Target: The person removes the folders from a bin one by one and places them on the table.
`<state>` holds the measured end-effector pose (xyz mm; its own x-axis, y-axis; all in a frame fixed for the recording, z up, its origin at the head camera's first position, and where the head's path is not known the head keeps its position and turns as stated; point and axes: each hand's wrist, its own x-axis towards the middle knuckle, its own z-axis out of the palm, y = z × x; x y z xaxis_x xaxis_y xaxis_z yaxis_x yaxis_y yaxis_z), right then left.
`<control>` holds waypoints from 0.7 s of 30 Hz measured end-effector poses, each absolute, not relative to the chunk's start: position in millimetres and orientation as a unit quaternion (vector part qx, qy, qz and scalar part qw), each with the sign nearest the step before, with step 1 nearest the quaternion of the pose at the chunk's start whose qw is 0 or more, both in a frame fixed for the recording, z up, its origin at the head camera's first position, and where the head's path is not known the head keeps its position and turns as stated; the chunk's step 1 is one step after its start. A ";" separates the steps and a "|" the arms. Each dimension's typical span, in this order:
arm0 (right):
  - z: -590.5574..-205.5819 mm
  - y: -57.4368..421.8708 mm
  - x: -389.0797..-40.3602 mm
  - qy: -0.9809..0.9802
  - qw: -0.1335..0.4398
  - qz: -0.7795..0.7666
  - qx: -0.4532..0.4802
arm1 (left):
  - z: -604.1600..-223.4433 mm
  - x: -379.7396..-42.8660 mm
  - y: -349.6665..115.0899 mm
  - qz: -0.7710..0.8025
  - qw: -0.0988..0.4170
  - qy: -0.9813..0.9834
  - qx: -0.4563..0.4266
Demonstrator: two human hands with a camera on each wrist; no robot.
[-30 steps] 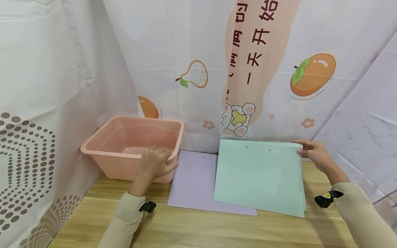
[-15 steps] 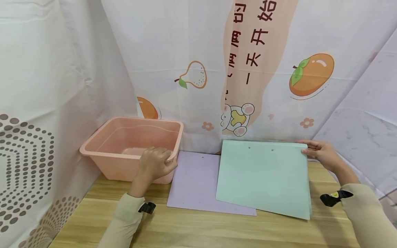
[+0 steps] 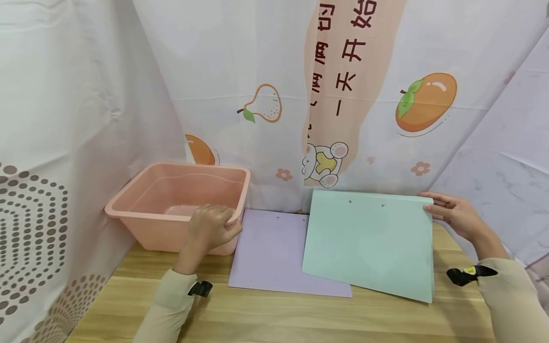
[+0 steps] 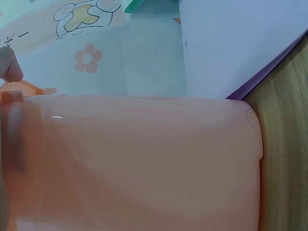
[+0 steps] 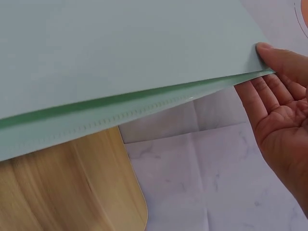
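At the left, my left hand point(image 3: 210, 226) grips the near right corner of the pink plastic basin point(image 3: 160, 233), its fingers curled over the rim. The left wrist view shows the side wall of the basin point(image 4: 144, 159), with part of the hand at the left edge. My right hand point(image 3: 459, 216) pinches the upper right corner of a mint-green file folder point(image 3: 369, 243), which is tilted up. Thumb on top and fingers beneath, the right hand point(image 5: 284, 101) holds the folder's cover and back sheet slightly apart. A purple folder point(image 3: 270, 257) lies flat, partly covered by the green one.
Everything stands on a wooden table point(image 3: 279, 319) with a rounded right corner. Behind it hangs a white curtain point(image 3: 223, 71) printed with fruit and characters. Another white cloth point(image 3: 484, 181) with a marble pattern borders the right side.
My right hand has moved right with the green folder, baring more of the purple one. The left hand keeps its grip on the basin rim. The head view has shifted slightly.
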<state>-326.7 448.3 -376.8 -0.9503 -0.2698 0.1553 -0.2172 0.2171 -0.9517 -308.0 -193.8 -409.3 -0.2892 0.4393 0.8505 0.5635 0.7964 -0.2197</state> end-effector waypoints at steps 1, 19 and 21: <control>-377.0 449.5 -326.4 0.778 0.022 -0.609 -0.154 | -409.6 -308.1 -194.0 -0.062 0.508 -0.800 -0.313; -381.6 462.4 -328.3 0.751 0.011 -0.635 -0.181 | -410.7 -308.5 -198.0 -0.059 0.487 -0.818 -0.301; -381.6 463.6 -328.4 0.752 0.011 -0.634 -0.179 | -410.4 -308.5 -198.1 -0.059 0.486 -0.818 -0.301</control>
